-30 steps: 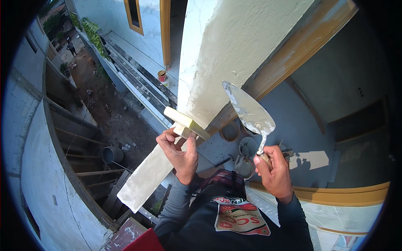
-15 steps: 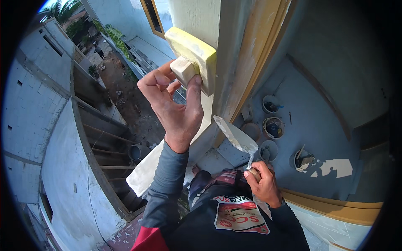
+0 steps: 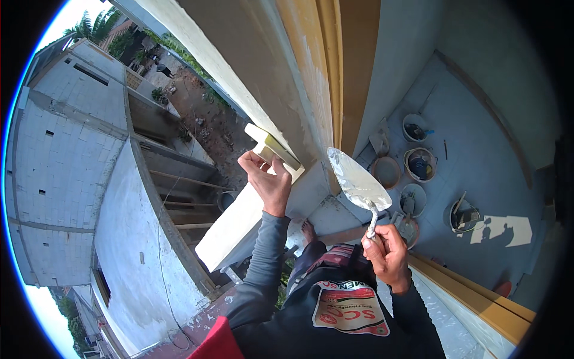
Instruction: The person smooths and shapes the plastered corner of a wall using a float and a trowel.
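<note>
My left hand [image 3: 270,186] is closed on the block handle of a small pale yellow plastering float [image 3: 278,149]. The float's face lies against or very close to the narrow edge of a plastered wall corner [image 3: 257,66], near its lower end. Just below it, a pale sill-like ledge [image 3: 230,230] slants down to the left. In my right hand [image 3: 390,258], the handle of a pointed masonry trowel [image 3: 360,182] is gripped with the blade pointing up and away. Whitish smears coat the blade. My fingers hide most of both handles.
A wooden frame [image 3: 326,66] runs beside the wall corner. Several buckets [image 3: 420,164] stand on the grey floor at the right, some holding tools. Left of the ledge is a drop to a dirt yard [image 3: 200,113], where a person [image 3: 162,69] stands far off. A block wall [image 3: 66,161] lies beyond.
My left hand has moved the float down the wall edge, from high up to near the ledge. The trowel stays in my right hand, and the whole view has shifted.
</note>
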Demonstrator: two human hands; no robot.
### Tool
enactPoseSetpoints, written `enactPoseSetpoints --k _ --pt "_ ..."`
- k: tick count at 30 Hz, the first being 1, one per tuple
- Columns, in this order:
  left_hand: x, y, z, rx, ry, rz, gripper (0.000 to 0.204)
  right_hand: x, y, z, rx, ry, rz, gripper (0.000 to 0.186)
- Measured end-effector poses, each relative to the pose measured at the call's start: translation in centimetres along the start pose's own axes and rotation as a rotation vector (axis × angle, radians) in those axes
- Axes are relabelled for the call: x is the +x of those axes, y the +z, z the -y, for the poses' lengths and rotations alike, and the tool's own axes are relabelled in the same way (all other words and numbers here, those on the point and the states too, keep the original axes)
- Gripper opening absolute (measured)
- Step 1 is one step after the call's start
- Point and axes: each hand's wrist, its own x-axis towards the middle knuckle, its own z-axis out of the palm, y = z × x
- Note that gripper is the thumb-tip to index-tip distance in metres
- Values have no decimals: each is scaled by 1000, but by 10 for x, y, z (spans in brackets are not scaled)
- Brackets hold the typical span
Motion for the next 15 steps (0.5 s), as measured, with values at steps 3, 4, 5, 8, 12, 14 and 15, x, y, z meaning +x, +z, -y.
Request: enactPoseSetpoints --k 3,4,5,8,12,14,15 --pt "20 -2 20 179 -6 -44 38 6 6 0 49 -9 19 21" --pt "24 -4 24 168 37 -95 38 6 6 -3 41 -36 26 21" --pt "31 -7 23 163 38 -104 38 7 6 -4 38 -44 30 21" --pt "44 -23 9 153 104 -158 43 10 9 -6 20 -78 46 21" --pt "41 -40 -20 -196 67 -45 46 14 9 -6 49 -105 61 21" --pt "44 -43 -34 -311 136 -6 47 20 8 -8 74 -106 93 19" --pt "47 -44 -53 -367 177 -2 47 18 5 -1 86 -106 97 19"
